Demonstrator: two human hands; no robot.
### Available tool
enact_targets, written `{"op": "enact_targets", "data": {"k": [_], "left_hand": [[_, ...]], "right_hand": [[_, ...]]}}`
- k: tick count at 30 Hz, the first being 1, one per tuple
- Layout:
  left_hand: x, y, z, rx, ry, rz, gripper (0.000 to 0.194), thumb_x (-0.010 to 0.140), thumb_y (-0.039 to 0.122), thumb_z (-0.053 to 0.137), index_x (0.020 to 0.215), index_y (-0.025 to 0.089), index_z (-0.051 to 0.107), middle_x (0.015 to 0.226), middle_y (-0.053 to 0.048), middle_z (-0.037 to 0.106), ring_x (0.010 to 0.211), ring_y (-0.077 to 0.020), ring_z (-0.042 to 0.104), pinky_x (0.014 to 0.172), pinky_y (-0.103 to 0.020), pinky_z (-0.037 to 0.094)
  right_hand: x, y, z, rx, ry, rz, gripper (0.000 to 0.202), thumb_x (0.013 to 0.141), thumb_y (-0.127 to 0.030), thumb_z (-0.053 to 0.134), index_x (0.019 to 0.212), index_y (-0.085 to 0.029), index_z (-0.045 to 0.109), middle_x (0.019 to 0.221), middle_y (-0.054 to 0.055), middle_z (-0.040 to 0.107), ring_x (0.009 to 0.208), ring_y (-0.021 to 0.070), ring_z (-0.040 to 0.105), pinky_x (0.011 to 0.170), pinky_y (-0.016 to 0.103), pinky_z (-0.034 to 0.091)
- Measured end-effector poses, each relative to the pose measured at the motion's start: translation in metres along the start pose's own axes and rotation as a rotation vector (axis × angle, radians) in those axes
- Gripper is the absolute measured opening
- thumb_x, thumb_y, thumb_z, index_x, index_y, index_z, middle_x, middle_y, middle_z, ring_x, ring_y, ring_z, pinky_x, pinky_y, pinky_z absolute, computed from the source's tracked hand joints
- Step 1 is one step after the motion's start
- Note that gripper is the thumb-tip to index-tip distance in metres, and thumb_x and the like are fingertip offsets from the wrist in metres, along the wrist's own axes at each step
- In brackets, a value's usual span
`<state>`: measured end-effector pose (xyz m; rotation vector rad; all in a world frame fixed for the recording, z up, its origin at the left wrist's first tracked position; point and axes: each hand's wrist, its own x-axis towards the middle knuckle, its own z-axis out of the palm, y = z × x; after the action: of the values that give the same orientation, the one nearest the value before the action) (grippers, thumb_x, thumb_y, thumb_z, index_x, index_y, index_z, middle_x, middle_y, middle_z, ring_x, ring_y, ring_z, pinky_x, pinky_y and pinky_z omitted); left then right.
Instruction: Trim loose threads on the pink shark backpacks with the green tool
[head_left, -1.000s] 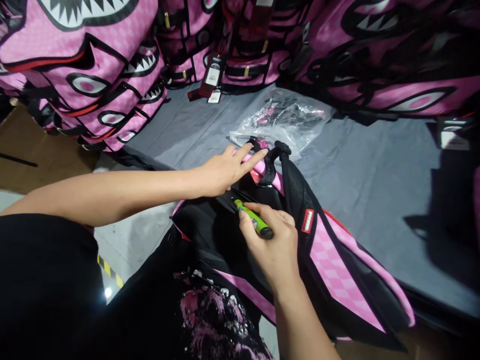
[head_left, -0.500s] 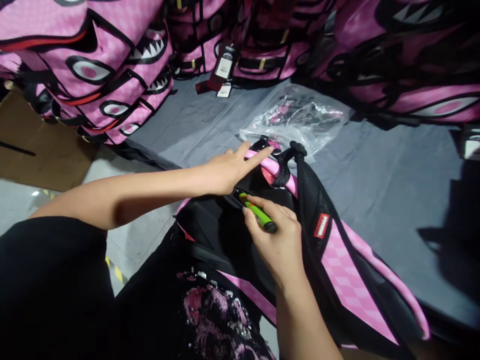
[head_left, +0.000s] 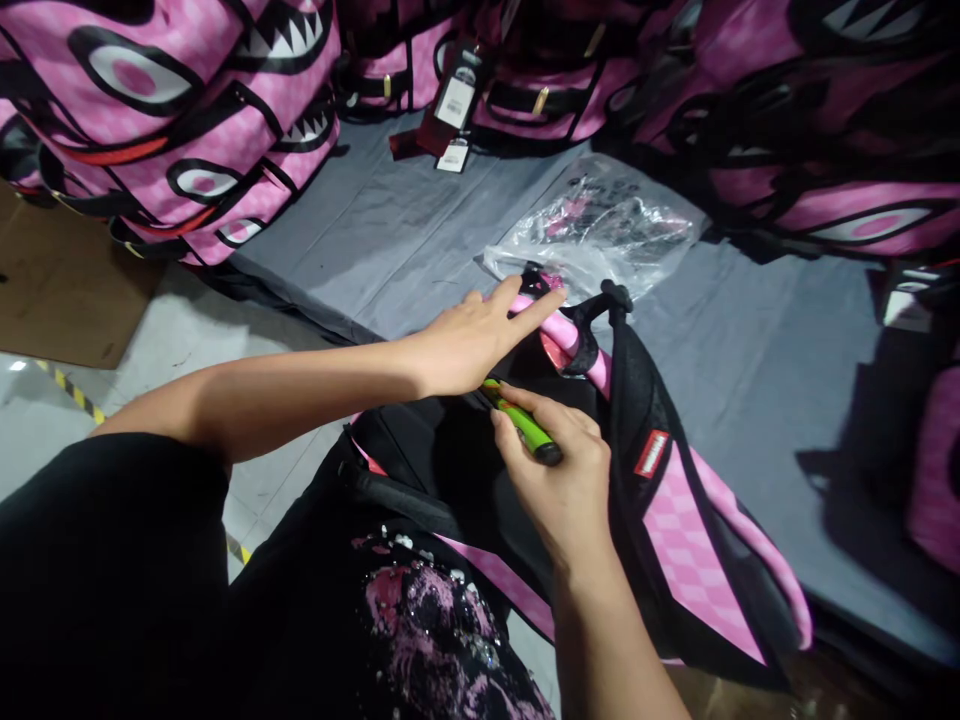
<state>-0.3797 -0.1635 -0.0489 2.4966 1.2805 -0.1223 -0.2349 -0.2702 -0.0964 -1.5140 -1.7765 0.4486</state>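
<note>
A black backpack [head_left: 457, 450] with pink checked panels and a red label lies in front of me at the table's edge. My left hand [head_left: 476, 340] rests flat across its top with the fingers stretched out, beside the pink piping [head_left: 561, 330]. In my right hand [head_left: 562, 480] is a slim green handheld tool [head_left: 525, 425] with a black end, gripped between thumb and fingers. Its far tip points at the black fabric just under my left palm. That tip is partly hidden, so I cannot tell its exact kind.
A clear plastic bag [head_left: 600, 230] lies beyond the backpack on the grey table cover [head_left: 360, 230]. Stacked pink bags [head_left: 202, 130] with eye and teeth prints stand at the left, and more pink bags [head_left: 847, 220] line the back right. Hang tags [head_left: 455, 105] dangle at the back. Cardboard [head_left: 67, 285] is at the left.
The view has shifted slightly. Both hands keep much the same pose on the backpack, and the green tool's tip now sits closer under my left palm.
</note>
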Motion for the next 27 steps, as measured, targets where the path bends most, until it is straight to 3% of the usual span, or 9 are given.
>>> {"op": "enact_targets", "data": {"k": [8, 18, 21, 27], "left_hand": [[0.0012, -0.0004, 0.0004, 0.021, 0.004, 0.006, 0.094, 0.08, -0.001, 0.045, 0.159, 0.028, 0.005, 0.162, -0.017, 0.019, 0.123, -0.029, 0.052, 0.097, -0.043, 0.049], [0.0063, 0.0008, 0.0018, 0.004, -0.026, -0.011, 0.092, 0.081, -0.004, 0.041, 0.159, 0.029, 0.005, 0.163, -0.018, 0.015, 0.125, -0.0332, 0.049, 0.098, -0.048, 0.048], [0.0067, 0.0011, 0.0012, 0.009, -0.018, -0.017, 0.093, 0.08, -0.002, 0.045, 0.159, 0.03, 0.007, 0.163, -0.017, 0.016, 0.124, -0.0324, 0.05, 0.098, -0.047, 0.048], [0.0072, 0.0026, -0.002, 0.027, -0.056, -0.023, 0.094, 0.081, -0.002, 0.046, 0.159, 0.029, 0.005, 0.164, -0.016, 0.014, 0.128, -0.0328, 0.048, 0.1, -0.046, 0.047]], "right_hand": [[0.0023, -0.0005, -0.0046, 0.004, -0.053, -0.009, 0.021, 0.086, -0.024, 0.065, 0.107, -0.024, 0.072, 0.11, 0.006, 0.076, 0.097, 0.024, 0.072, 0.091, 0.044, 0.051], [0.0056, 0.0029, -0.0073, 0.038, -0.082, -0.029, 0.024, 0.087, -0.02, 0.064, 0.109, -0.023, 0.072, 0.115, 0.007, 0.075, 0.104, 0.0236, 0.071, 0.094, 0.045, 0.051], [0.0066, 0.0041, -0.0076, 0.074, -0.148, -0.027, 0.025, 0.087, -0.021, 0.064, 0.111, -0.025, 0.071, 0.117, 0.006, 0.074, 0.105, 0.024, 0.071, 0.095, 0.046, 0.051], [0.0054, 0.003, -0.0068, 0.038, -0.109, -0.028, 0.025, 0.088, -0.021, 0.063, 0.111, -0.025, 0.071, 0.117, 0.007, 0.074, 0.103, 0.025, 0.072, 0.095, 0.048, 0.051]]}}
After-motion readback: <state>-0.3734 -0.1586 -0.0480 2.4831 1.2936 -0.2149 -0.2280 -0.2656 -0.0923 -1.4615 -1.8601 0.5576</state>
